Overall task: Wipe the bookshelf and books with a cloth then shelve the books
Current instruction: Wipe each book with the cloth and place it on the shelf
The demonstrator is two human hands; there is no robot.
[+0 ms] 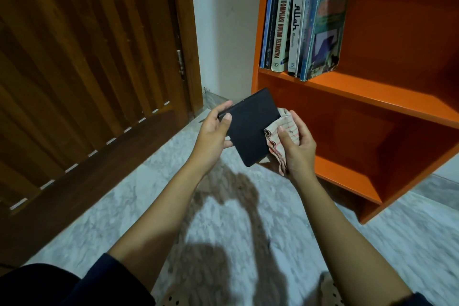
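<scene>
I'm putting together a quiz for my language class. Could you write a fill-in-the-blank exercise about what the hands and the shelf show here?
1. The small flat book held in the left hand has a ___ cover.
2. The right hand presses a crumpled beige striped cloth against that ___.
3. The upright row of books stands on a painted bookshelf coloured ___.
Missing words: black; book; orange.

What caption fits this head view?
Left hand holds black book; right hand presses cloth to it beside orange bookshelf.
</scene>
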